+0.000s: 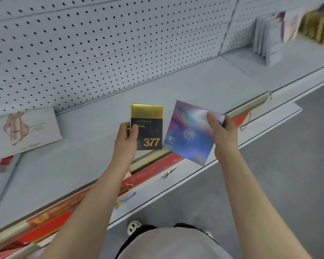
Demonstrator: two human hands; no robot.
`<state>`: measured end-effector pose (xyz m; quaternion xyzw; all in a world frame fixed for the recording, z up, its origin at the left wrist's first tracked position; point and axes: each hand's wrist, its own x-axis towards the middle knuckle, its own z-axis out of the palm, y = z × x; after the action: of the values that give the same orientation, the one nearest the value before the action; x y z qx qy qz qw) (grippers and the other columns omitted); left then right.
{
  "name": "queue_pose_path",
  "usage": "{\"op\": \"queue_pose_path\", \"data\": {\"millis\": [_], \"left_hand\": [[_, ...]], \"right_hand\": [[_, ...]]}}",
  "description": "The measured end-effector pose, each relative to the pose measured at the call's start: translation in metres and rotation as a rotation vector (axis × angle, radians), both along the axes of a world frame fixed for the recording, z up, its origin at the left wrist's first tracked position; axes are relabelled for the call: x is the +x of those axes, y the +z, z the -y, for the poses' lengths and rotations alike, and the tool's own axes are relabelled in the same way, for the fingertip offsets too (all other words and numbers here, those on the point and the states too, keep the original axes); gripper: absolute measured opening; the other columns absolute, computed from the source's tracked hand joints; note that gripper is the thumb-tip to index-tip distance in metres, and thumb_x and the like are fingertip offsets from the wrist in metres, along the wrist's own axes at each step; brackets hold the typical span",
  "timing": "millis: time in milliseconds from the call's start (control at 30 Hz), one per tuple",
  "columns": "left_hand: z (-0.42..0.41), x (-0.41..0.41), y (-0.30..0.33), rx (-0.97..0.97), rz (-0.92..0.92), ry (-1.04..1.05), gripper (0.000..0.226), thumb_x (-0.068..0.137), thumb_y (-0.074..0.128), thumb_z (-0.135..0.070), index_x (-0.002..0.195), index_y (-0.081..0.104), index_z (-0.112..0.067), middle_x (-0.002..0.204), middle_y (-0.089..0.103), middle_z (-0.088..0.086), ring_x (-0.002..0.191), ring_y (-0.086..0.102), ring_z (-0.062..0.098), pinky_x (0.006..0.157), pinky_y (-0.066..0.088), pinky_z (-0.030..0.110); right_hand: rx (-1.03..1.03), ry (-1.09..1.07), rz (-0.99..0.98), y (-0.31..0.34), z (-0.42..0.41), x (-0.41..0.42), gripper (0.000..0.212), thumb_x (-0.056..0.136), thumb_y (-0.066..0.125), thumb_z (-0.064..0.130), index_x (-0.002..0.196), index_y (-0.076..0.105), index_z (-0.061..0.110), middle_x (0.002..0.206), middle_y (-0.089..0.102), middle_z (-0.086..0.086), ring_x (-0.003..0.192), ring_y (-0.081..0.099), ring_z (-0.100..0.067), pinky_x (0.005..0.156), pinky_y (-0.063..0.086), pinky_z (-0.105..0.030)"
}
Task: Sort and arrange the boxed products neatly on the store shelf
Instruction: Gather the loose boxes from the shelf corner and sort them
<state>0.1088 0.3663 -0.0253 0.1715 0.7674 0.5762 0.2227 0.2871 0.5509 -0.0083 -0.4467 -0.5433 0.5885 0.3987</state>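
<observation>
A white box [26,130] printed with a pinkish figure is lying flat at the far left of the shelf [94,101], its small writing blurred. The left hand [126,139] is gripping a gold-and-black box [147,126] by its left edge, thumb across the front, holding it upright above the shelf; "377" is showing in gold. Just beside it, the right hand [223,131] is clamping a tilted iridescent box [189,131], thumb on top. At the far right, several grey boxes [267,42] are standing in a row, count unclear.
</observation>
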Motion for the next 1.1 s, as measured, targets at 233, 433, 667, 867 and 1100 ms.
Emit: {"op": "queue_pose_path", "data": {"millis": [233, 433, 667, 867, 1100], "left_hand": [[-0.103, 0.119, -0.013, -0.065, 0.012, -0.124, 0.017, 0.101, 0.042, -0.042, 0.11, 0.049, -0.03, 0.1, 0.063, -0.013, 0.089, 0.061, 0.001, 0.065, 0.042, 0.02], [-0.196, 0.209, -0.02, -0.027, 0.111, -0.231, 0.015, 0.1, 0.045, -0.041, 0.11, 0.053, -0.033, 0.102, 0.066, -0.014, 0.088, 0.065, -0.001, 0.065, 0.043, 0.017], [-0.299, 0.271, -0.017, -0.003, 0.143, -0.395, 0.018, 0.101, 0.046, -0.032, 0.117, 0.053, -0.025, 0.11, 0.067, -0.002, 0.099, 0.067, 0.011, 0.079, 0.055, 0.028], [-0.408, 0.296, -0.016, -0.002, 0.096, -0.493, 0.01, 0.101, 0.045, -0.038, 0.103, 0.055, -0.036, 0.102, 0.069, -0.008, 0.093, 0.068, 0.008, 0.073, 0.05, 0.024], [-0.55, 0.314, -0.002, -0.033, 0.051, -0.599, 0.01, 0.102, 0.041, -0.04, 0.103, 0.049, -0.035, 0.101, 0.065, -0.007, 0.091, 0.064, 0.006, 0.068, 0.047, 0.021]], "right_hand": [[-0.006, -0.121, -0.005, -0.003, -0.075, 0.144, 0.014, 0.088, 0.071, 0.022, 0.09, 0.065, 0.009, 0.075, 0.062, 0.004, 0.066, 0.054, -0.009, 0.056, 0.044, -0.015], [-0.019, -0.223, 0.002, -0.007, -0.144, 0.257, 0.012, 0.082, 0.072, 0.029, 0.083, 0.068, 0.018, 0.079, 0.068, 0.003, 0.073, 0.061, -0.011, 0.069, 0.051, -0.029], [-0.096, -0.333, -0.019, -0.015, -0.225, 0.334, 0.031, 0.08, 0.075, 0.031, 0.095, 0.068, 0.006, 0.088, 0.071, -0.006, 0.08, 0.065, -0.019, 0.078, 0.054, -0.04], [-0.08, -0.413, -0.025, -0.017, -0.312, 0.363, 0.026, 0.078, 0.075, 0.032, 0.09, 0.069, 0.009, 0.085, 0.07, -0.005, 0.078, 0.064, -0.02, 0.077, 0.052, -0.039], [-0.069, -0.493, -0.042, -0.006, -0.419, 0.386, 0.037, 0.081, 0.076, 0.028, 0.098, 0.064, -0.002, 0.089, 0.071, -0.009, 0.078, 0.065, -0.022, 0.076, 0.053, -0.04]]}}
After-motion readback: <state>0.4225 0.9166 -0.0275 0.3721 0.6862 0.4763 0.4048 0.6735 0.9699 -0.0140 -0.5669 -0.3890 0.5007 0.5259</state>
